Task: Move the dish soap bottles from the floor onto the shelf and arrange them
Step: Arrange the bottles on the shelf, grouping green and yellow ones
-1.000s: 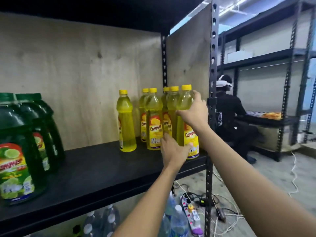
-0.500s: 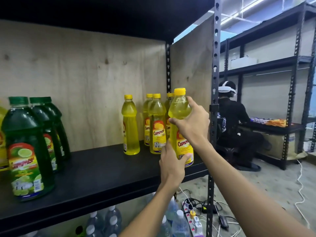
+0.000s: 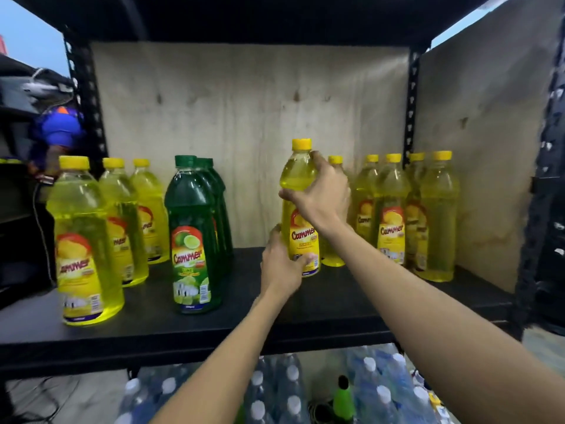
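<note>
Both hands are gripping one yellow dish soap bottle [image 3: 301, 209] that's standing upright mid-shelf [image 3: 232, 319]. The right hand [image 3: 321, 194] is wrapping its fingers [image 3: 318, 162] around the shoulder, the left hand [image 3: 279, 264] is closing on the base, covering part of the label. Behind the right hand another yellow bottle [image 3: 335, 160] is mostly hiding (only cap and bottom are peeking out). The yellow cluster on the right [image 3: 406, 215] is overlapping, so counting it is hard. Green bottles [image 3: 192, 237] are lining up left of centre, the rear ones blocked. The water bottles [image 3: 290, 390] below are getting cut off by the frame
</note>
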{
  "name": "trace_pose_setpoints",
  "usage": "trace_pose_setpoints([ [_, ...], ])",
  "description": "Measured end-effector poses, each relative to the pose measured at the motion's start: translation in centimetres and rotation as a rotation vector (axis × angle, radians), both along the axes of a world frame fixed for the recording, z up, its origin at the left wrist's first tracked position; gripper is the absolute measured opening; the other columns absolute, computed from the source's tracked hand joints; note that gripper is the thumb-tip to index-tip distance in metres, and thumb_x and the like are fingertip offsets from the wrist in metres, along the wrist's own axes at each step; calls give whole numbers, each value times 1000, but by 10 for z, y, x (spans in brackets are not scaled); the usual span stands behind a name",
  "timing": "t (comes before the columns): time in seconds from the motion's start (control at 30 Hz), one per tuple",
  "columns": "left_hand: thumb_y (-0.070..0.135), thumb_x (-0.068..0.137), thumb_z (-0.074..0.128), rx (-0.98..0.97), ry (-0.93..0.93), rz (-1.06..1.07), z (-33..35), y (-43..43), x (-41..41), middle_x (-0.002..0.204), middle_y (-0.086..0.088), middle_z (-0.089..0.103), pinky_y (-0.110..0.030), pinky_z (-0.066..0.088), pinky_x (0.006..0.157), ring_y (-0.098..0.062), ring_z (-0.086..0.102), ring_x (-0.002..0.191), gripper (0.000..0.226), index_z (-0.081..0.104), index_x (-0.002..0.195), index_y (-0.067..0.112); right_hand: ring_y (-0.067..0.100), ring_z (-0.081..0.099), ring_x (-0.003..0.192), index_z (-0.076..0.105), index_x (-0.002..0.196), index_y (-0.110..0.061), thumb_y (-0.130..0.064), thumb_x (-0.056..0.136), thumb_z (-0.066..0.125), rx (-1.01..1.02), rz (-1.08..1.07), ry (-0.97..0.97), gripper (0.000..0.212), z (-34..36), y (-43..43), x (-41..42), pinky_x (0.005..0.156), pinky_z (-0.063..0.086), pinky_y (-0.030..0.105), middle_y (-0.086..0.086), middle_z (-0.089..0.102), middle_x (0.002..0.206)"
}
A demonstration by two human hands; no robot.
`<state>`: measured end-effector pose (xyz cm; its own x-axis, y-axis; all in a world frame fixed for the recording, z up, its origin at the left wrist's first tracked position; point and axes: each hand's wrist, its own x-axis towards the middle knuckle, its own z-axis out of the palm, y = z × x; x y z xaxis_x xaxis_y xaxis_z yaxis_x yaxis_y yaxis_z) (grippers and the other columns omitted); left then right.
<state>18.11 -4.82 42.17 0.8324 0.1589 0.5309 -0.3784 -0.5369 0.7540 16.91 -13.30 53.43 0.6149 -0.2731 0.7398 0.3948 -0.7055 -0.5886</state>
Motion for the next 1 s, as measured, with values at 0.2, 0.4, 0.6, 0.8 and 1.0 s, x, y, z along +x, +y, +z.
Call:
trace_pose_setpoints([
  [0.2,13,77,81,-28,13,-45,8,29,72,127,-8,61,-33,43,97,-25,58,119,65,45,132,12,37,61,109,42,143,-30,-49,66,85,-23,-5,37,91,4,34,69,88,51,40,13,55,121],
  [0.4,6,77,79,-23,34,-58,8,43,134,131,-11,59,-36,43,102,-28,56,122,69,40,135,7,37,59,111,39,145,-27,-45,69,85,-19,2,66,91,1,49,121,89,49,41,13,52,124],
  [0.6,0,74,80,-74,93,-161,-6,55,175,131,-13,59,-49,45,105,-30,58,120,74,40,135,8,38,60,111,41,142,-24,-44,68,86,-28,-4,100,89,-9,56,154,90,49,42,13,50,126],
  [0.8,-1,73,80,-129,87,-152,-15,54,187,128,-12,61,-48,46,103,-29,60,117,72,44,134,10,38,61,109,40,143,-22,-44,70,85,-62,-29,95,89,-20,57,171,87,51,42,14,50,126],
  [1.0,5,82,74,-84,133,-170,-18,55,189,134,-9,57,-48,44,107,-27,57,123,79,28,146,13,39,59,111,33,147,-23,-43,72,84,-100,-17,109,92,-23,59,175,87,50,42,15,46,129],
])
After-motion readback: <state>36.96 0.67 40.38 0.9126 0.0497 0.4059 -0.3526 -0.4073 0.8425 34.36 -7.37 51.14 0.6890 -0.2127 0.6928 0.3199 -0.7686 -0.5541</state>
